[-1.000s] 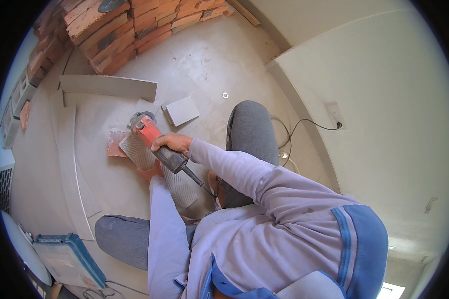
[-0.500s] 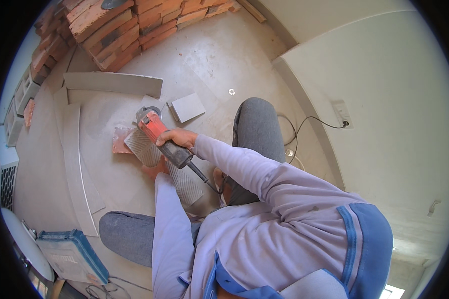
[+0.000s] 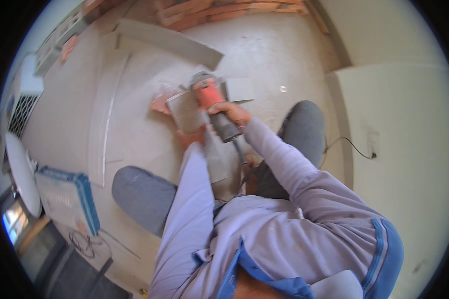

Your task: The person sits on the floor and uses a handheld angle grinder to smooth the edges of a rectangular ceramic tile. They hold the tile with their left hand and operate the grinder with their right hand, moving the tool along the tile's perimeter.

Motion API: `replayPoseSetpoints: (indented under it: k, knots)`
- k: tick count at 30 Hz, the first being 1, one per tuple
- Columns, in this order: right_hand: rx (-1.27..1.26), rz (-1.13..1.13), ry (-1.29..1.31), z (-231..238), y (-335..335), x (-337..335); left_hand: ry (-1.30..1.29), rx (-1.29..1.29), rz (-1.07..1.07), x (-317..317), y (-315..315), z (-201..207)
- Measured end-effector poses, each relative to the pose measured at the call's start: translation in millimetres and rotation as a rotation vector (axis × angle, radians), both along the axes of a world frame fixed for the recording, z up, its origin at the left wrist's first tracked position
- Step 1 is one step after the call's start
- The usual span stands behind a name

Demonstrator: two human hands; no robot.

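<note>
My right hand (image 3: 233, 113) is wrapped round the body of a red and black angle grinder (image 3: 208, 92). The tool's head lies over the far right edge of a grey tile with a ridged back (image 3: 186, 108). My left hand (image 3: 190, 137) grips this tile at its near end, below the grinder; some fingers are hidden. Beneath the tile's far left corner, a reddish brick piece (image 3: 160, 103) shows. Another ridged tile piece (image 3: 216, 162) reaches from under my hands toward my foot. Motion blur hides whether the disc touches the tile.
Small square grey tiles (image 3: 240, 89) lie just right of the grinder. Long tile strips (image 3: 169, 41) rest beyond and to the left. Stacked bricks (image 3: 219, 14) stand at the back. A blue-edged tool case (image 3: 67, 197) is at left; a cord (image 3: 351, 143) runs to the right wall socket.
The whole view has swung, so the hands, grinder and tile appear farther right and higher. Both hands keep their hold, and the grinder stays over the tile's edge.
</note>
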State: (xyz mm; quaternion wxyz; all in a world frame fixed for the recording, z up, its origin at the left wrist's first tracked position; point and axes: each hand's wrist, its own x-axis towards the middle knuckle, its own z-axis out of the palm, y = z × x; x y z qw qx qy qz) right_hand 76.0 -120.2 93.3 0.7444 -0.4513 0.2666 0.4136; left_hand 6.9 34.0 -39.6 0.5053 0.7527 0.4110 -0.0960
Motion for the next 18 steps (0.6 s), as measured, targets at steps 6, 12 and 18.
replayPoseSetpoints:
  k: [6,12,18]
  knots:
    - [-0.076,0.039,0.007,17.1,-1.9,1.5,0.112,-0.015,-0.02,-7.5,2.8,-3.1]
    - [-0.059,0.079,-0.005,18.9,4.2,3.9,0.12,-0.1,-0.009,-7.2,2.5,7.3]
    - [-0.063,0.056,0.051,16.2,0.4,1.4,0.162,-0.054,-0.039,-4.0,1.4,23.2]
